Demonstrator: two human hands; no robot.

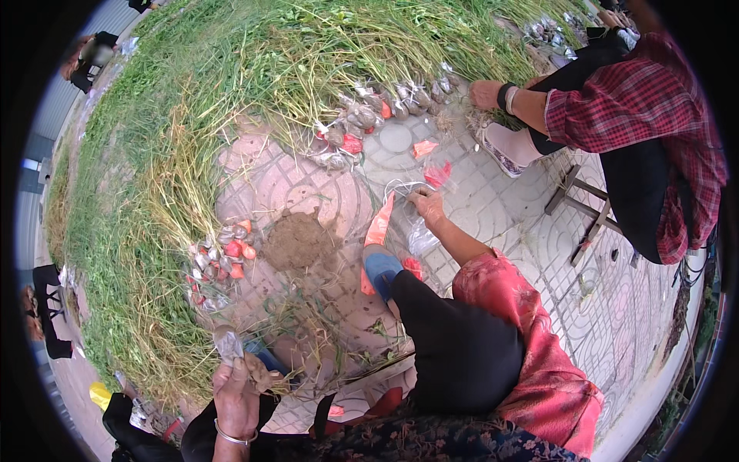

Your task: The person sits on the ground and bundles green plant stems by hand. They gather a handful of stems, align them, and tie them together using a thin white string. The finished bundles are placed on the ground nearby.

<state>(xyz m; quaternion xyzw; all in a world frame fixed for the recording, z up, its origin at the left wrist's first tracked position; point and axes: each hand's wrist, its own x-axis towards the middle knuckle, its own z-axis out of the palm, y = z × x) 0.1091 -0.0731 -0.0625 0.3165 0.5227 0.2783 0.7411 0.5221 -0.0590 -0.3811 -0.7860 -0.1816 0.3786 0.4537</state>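
Note:
My left hand [235, 395], with a bangle at the wrist, holds up a small clear plastic bag [228, 345] wrapped round something muddy. Muddy matter also shows at its fingers; which parts it grips is partly hidden. On the right, my right hand [426, 203] pinches thin white ties [398, 186] just over the paving. An orange plastic strip [380, 222] lies below the ties, touching my blue shoe [381, 271]. Beside my right wrist is crumpled clear plastic [422, 237]. A mound of wet mud [300, 239] sits between my hands.
Long grassy stalks [288, 52] curve across the far side and left. Their ends are bundled in plastic-wrapped balls [358, 118], with more balls [225, 254] at left. A co-worker in a plaid sleeve [623, 98] sits at right near a low stool [583, 202]. Other people sit farther left.

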